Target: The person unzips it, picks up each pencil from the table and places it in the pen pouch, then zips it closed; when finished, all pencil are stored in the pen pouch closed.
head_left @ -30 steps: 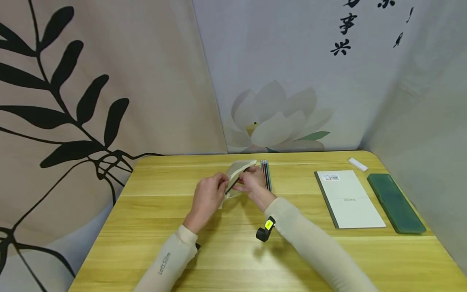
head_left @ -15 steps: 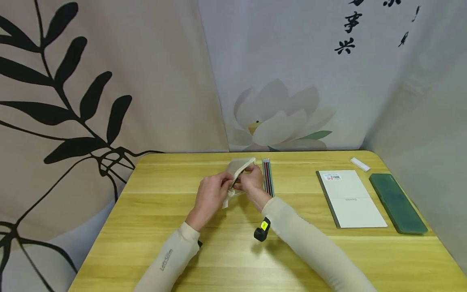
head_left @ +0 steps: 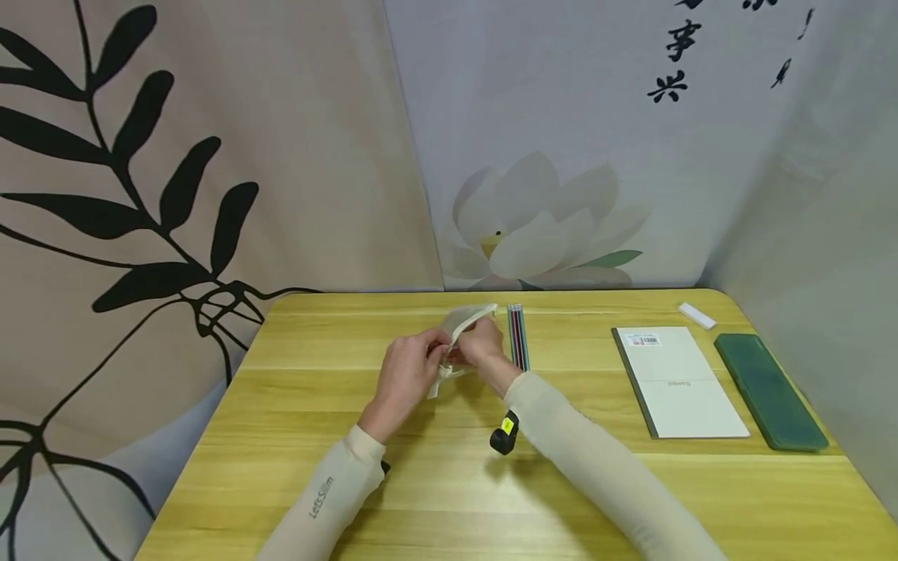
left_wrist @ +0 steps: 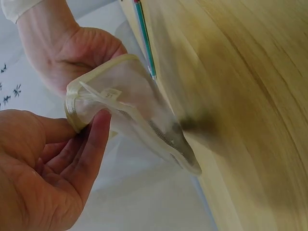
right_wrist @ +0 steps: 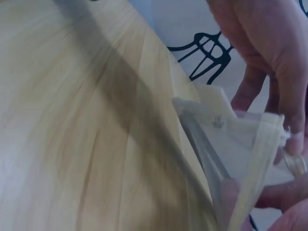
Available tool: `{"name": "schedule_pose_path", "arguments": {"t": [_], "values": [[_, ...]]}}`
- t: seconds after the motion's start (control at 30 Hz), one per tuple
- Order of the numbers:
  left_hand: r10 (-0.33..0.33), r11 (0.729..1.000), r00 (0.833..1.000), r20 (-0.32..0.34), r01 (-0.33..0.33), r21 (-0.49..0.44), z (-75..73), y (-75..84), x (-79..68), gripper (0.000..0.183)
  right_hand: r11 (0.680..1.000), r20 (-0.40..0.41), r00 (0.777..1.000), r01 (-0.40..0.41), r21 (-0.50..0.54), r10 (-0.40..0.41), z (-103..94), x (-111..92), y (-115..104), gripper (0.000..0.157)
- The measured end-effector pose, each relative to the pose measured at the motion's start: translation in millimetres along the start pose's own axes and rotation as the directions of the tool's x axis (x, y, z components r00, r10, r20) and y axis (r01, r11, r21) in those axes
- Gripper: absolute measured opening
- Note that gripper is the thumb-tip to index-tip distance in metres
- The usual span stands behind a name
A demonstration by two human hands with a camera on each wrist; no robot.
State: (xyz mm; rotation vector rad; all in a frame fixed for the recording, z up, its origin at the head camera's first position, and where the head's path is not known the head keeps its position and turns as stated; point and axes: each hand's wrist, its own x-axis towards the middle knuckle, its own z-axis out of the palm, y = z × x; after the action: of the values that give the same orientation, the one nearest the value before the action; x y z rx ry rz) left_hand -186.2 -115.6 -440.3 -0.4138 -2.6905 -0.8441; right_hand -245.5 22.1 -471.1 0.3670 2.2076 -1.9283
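Observation:
A small see-through mesh pouch [head_left: 459, 318] with cream edging is held up over the table, its mouth spread. My left hand [head_left: 410, 366] pinches the pouch's edge between thumb and fingers, which also shows in the left wrist view. My right hand [head_left: 482, 343] is at the pouch's mouth. Its fingers are hidden in the head view and show only blurred through the mesh in the left wrist view, so their hold is unclear. A dark grey strip [right_wrist: 204, 144] runs along the pouch in the right wrist view; its kind is not clear.
Several coloured pencils [head_left: 517, 336] lie together just right of the pouch. Farther right are a white notebook [head_left: 680, 382], a green case [head_left: 770, 391] and a small white block [head_left: 697, 315]. The wooden table [head_left: 323, 405] meets a curtain at the back.
The right hand has moved slightly farther into the pouch's mouth. A dark slender thing visible between the hands earlier is now hidden in the head view. The left hand keeps its hold.

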Motion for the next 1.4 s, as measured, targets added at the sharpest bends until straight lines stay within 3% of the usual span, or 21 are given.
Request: {"name": "schedule_pose_path", "arguments": {"t": [0.13, 0.37, 0.6, 0.73, 0.9, 1.17, 1.4], "values": [[-0.019, 1.0, 1.0, -0.002, 0.019, -0.013, -1.1, 0.0, -0.2, 0.006, 0.994, 0.031, 0.999, 0.023, -0.11, -0.02, -0.9, 2.2, 0.4, 0.014], [-0.058, 0.998, 0.998, -0.035, 0.059, 0.032, -3.1, -2.6, -0.2, 0.003, 0.999, 0.195, 0.98, 0.033, -0.001, -0.032, -9.0, -5.8, -6.2, 0.022], [-0.103, 0.994, 0.992, -0.067, 0.105, 0.029, -3.8, -4.8, 4.3, 0.006, 0.98, 0.259, 0.949, 0.197, -0.033, -0.182, -43.3, -22.8, -22.5, 0.022], [-0.104, 0.994, 0.992, -0.071, 0.105, 0.01, -2.2, -5.4, 4.6, 0.006, 0.963, 0.247, 0.94, 0.26, -0.067, -0.237, -68.2, -20.7, -23.9, 0.022], [-0.109, 0.994, 0.991, -0.072, 0.109, 0.004, 0.6, -5.7, 3.6, 0.006, 0.965, 0.158, 0.958, 0.253, -0.07, -0.24, -95.3, -6.3, -15.0, 0.028], [-0.13, 0.992, 0.989, -0.073, 0.13, -0.003, 1.5, -5.9, 2.6, 0.006, 0.984, -0.013, 0.985, 0.169, -0.058, -0.17, -127.4, 17.5, 10.7, 0.035], [-0.134, 0.991, 0.988, -0.075, 0.134, -0.007, 1.5, -5.5, 2.6, 0.006, 0.998, 0.003, 0.999, 0.049, -0.046, -0.048, -141.5, 29.0, 28.8, 0.03]]}}
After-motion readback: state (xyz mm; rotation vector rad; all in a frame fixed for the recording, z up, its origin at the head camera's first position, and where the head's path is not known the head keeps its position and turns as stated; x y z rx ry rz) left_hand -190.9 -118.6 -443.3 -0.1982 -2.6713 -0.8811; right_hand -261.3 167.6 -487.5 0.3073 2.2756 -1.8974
